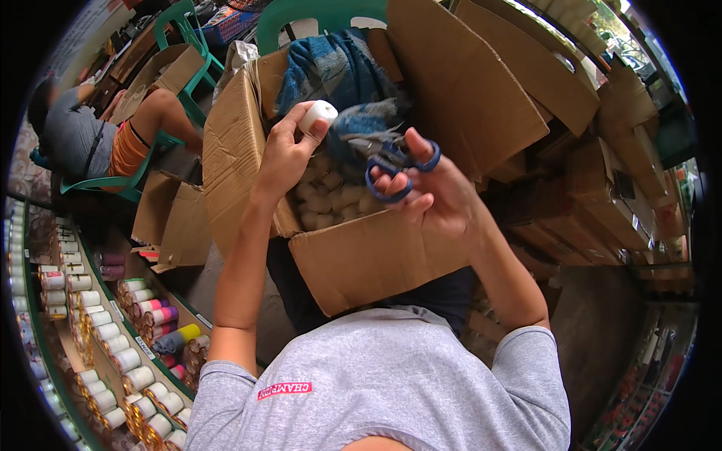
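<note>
My left hand [284, 161] grips a small white cylinder [319, 114] that looks like a short candle, with a dark spot on its end. Blue-handled scissors [390, 154] are in my right hand [447, 203], fingers through the loops; their blades are blurred and point toward the cylinder without clearly touching it. Both hands are above an open cardboard box [376, 259]. Many pale rounded pieces [331, 197] lie inside it. A blue and grey cloth [327, 71] drapes over the box's far side.
A green plastic chair [301, 11] stands behind the box. Stacked cartons [602, 195] line the right side. Shelves of white and coloured cylinders [139, 376] run along the left. Farther left, a person [90, 135] sits beside a smaller open carton [162, 71].
</note>
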`<state>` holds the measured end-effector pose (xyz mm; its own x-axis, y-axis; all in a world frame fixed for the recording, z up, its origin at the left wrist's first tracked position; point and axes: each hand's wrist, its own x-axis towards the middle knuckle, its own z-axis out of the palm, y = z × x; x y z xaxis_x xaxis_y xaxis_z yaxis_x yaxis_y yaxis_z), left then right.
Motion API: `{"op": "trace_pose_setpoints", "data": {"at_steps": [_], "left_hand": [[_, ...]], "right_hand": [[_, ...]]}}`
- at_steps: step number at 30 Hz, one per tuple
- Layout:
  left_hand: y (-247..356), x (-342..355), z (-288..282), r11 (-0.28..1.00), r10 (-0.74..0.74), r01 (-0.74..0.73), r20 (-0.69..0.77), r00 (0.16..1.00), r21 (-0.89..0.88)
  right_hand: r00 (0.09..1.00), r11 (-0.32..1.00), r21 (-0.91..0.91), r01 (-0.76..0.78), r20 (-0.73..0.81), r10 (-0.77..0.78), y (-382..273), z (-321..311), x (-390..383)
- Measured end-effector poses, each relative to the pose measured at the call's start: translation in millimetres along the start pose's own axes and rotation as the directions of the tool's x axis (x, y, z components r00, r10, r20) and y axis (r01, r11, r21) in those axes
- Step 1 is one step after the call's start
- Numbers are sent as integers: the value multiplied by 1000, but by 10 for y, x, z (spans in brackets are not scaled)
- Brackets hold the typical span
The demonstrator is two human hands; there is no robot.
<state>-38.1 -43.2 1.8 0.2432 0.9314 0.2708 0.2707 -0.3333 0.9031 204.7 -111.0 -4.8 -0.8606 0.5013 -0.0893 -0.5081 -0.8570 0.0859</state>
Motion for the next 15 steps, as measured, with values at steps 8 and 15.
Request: {"op": "trace_pose_setpoints", "data": {"at_steps": [8, 15], "left_hand": [[-136, -112, -182, 995, -74, 74, 0, 997, -69], [208, -267, 110, 985, 10, 21, 179, 984, -169]], "right_hand": [[988, 940, -305, 154, 44, -148, 436, 346, -369], [338, -208, -795, 570, 458, -822, 218, 519, -102]]}}
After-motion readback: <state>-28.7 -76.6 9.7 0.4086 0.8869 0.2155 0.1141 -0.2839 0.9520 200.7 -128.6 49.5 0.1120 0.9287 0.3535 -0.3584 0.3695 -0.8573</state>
